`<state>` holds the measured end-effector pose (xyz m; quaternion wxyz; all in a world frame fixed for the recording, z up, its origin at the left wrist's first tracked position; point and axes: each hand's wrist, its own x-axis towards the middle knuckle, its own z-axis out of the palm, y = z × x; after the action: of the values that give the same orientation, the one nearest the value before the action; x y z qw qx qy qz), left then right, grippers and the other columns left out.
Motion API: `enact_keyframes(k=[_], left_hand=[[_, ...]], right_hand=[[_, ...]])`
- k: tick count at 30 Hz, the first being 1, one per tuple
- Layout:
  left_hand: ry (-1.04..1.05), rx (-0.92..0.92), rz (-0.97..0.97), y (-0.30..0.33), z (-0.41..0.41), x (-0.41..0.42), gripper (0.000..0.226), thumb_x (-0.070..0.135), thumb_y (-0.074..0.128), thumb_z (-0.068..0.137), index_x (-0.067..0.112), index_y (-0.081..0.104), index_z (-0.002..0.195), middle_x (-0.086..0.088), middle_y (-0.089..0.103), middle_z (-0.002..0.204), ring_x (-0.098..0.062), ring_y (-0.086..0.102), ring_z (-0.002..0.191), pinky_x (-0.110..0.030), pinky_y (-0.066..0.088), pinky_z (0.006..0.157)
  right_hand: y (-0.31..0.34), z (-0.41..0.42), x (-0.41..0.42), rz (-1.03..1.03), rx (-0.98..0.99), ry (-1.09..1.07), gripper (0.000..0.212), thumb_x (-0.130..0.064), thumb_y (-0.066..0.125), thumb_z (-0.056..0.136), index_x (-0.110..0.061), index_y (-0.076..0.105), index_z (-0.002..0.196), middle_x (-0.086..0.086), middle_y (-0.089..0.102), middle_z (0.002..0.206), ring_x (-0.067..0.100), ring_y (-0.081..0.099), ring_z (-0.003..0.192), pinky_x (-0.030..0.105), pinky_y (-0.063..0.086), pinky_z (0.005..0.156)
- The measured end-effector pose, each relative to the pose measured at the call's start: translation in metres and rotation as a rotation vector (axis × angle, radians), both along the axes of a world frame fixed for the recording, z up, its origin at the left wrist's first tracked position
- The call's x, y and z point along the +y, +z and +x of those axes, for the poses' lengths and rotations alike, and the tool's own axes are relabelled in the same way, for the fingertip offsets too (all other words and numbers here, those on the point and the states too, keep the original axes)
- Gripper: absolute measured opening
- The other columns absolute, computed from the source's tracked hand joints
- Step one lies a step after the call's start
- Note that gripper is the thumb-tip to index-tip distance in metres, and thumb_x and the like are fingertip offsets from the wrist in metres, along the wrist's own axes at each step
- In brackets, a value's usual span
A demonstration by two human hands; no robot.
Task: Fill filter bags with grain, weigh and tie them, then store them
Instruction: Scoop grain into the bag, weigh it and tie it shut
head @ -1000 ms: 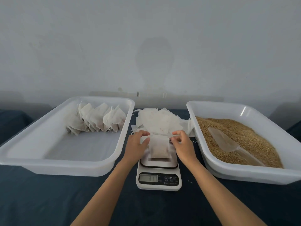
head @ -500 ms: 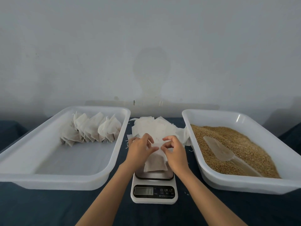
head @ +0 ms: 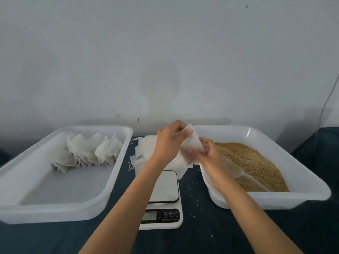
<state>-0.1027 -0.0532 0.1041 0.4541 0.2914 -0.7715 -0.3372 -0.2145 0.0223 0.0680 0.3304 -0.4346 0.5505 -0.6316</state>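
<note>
Both my hands hold a white filter bag (head: pixel 191 143) in the air above the far end of the scale (head: pixel 163 197). My left hand (head: pixel 169 140) pinches the bag's top. My right hand (head: pixel 205 153) grips its lower part from the right. The scale's platform is bare. Behind my hands lies a pile of empty filter bags (head: pixel 145 153) on the dark cloth. The right tray (head: pixel 275 198) holds brown grain (head: pixel 247 162) with a clear scoop (head: pixel 244 175) lying in it, partly hidden by my right forearm.
The left white tray (head: pixel 55 211) holds several tied bags (head: pixel 88 153) in a row at its far end. A few loose grains (head: pixel 194 187) lie on the cloth beside the scale. A grey wall stands right behind the table.
The bag has been lifted off the scale's platform and raised up and to the right, with both hands still holding it. The camera has tilted, so the table sits lower in view.
</note>
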Motion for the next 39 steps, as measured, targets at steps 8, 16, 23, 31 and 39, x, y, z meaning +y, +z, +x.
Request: enact_keyframes(k=[8, 16, 23, 31, 39], left_hand=[[-0.143, 0.041, 0.23, -0.034, -0.063, 0.016, 0.023, 0.026, 0.054, 0.095, 0.009, 0.055, 0.079, 0.002, 0.052, 0.071, -0.015, 0.045, 0.07, -0.031, 0.036, 0.07], [-0.173, -0.161, 0.288, -0.06, -0.097, 0.03, 0.027, 0.024, 0.055, 0.094, 0.021, 0.048, 0.068, 0.005, 0.049, 0.068, -0.014, 0.046, 0.069, -0.03, 0.038, 0.071], [-0.18, -0.179, 0.267, -0.063, -0.103, 0.03, 0.028, 0.025, 0.053, 0.095, 0.02, 0.046, 0.069, 0.006, 0.047, 0.065, -0.01, 0.043, 0.062, -0.026, 0.036, 0.064], [-0.204, -0.173, 0.254, -0.063, -0.105, 0.03, 0.024, 0.024, 0.053, 0.095, 0.015, 0.048, 0.073, 0.0, 0.049, 0.069, -0.014, 0.042, 0.065, -0.03, 0.036, 0.066], [-0.273, -0.082, 0.202, -0.062, -0.111, 0.032, 0.022, 0.018, 0.053, 0.095, 0.0, 0.051, 0.083, -0.013, 0.055, 0.079, -0.018, 0.048, 0.076, -0.034, 0.04, 0.075]], right_hand=[[0.003, -0.084, 0.048, 0.129, 0.11, -0.154, 0.02, -0.021, 0.073, 0.079, -0.022, 0.063, 0.097, -0.002, 0.069, 0.093, 0.009, 0.068, 0.079, 0.022, 0.055, 0.058], [-0.01, -0.127, 0.067, 0.208, 0.543, -0.309, 0.02, -0.024, 0.071, 0.082, -0.021, 0.06, 0.098, -0.008, 0.064, 0.091, 0.007, 0.06, 0.084, 0.023, 0.049, 0.066], [-0.01, -0.135, 0.068, 0.22, 0.639, -0.316, 0.015, -0.025, 0.07, 0.083, -0.022, 0.057, 0.091, -0.013, 0.06, 0.083, 0.001, 0.055, 0.076, 0.017, 0.036, 0.057], [-0.01, -0.135, 0.069, 0.217, 0.646, -0.331, 0.016, -0.024, 0.069, 0.084, -0.021, 0.059, 0.096, -0.012, 0.061, 0.086, 0.003, 0.056, 0.079, 0.022, 0.046, 0.064], [-0.012, -0.135, 0.075, 0.204, 0.649, -0.363, 0.023, -0.021, 0.069, 0.084, -0.019, 0.062, 0.105, -0.006, 0.063, 0.092, 0.003, 0.056, 0.081, 0.024, 0.045, 0.068]])
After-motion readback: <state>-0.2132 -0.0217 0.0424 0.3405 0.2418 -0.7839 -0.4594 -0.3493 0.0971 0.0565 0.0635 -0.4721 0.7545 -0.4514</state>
